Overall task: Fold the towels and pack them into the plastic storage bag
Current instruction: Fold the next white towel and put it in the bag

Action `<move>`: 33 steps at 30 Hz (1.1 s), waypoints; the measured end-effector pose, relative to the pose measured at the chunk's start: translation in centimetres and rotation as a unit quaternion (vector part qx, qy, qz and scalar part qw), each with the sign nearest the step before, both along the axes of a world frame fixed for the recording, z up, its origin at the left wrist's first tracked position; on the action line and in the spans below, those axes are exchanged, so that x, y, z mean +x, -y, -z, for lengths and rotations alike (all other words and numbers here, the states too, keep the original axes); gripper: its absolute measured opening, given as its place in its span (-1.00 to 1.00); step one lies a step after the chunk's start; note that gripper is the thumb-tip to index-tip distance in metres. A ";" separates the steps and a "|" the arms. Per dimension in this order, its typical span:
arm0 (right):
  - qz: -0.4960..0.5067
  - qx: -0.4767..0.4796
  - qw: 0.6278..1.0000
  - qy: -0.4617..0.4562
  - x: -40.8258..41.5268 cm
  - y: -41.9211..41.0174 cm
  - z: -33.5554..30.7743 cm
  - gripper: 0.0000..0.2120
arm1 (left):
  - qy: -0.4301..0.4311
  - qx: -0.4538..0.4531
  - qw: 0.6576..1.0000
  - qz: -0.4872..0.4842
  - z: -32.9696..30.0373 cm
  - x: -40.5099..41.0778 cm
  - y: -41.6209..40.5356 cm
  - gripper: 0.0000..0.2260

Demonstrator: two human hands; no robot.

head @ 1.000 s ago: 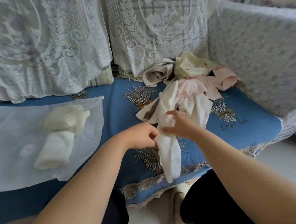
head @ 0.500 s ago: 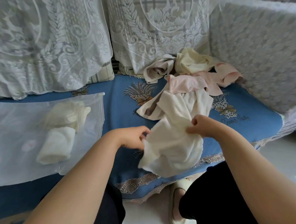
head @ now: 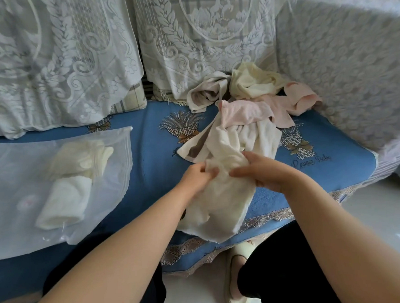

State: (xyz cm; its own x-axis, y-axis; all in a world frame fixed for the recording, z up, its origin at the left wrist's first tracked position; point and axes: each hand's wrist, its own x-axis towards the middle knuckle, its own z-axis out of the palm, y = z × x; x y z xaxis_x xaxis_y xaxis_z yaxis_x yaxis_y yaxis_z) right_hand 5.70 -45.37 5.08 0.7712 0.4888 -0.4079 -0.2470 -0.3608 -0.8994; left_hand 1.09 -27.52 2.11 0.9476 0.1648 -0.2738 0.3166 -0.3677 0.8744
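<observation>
Two hands work one cream towel (head: 220, 196) at the centre of the frame: the left hand (head: 199, 174) pinches a bunched edge, and the right hand (head: 262, 173) grips the cloth beside it. Its lower end droops over the sofa's front edge and could slide toward the floor if either grip slackens. Its upper end touches the unfolded pile (head: 256, 97) above, which may drag along. At the left of the frame, the plastic storage bag (head: 14, 165) holds two folded towels.

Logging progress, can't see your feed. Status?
Left hand and right hand both gripping cream towel, mid-fold. Two towels inside plastic bag. Unfolded pile behind; nothing blocking.
</observation>
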 end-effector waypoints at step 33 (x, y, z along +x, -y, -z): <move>0.257 0.288 0.872 -0.301 -5.1 -11.4 1.4 -0.38 | 0.282 -0.250 0.913 -0.155 -11.4 -4.4 -8.5 -0.85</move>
State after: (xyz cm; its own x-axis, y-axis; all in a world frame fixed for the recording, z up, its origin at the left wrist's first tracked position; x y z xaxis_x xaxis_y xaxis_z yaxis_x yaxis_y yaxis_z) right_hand 0.64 -33.92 3.71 0.6804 0.3986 -0.6150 -0.7322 0.4067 -0.5464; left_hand -3.34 -19.03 13.49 0.8900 0.4371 0.1298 -0.2159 0.1535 0.9643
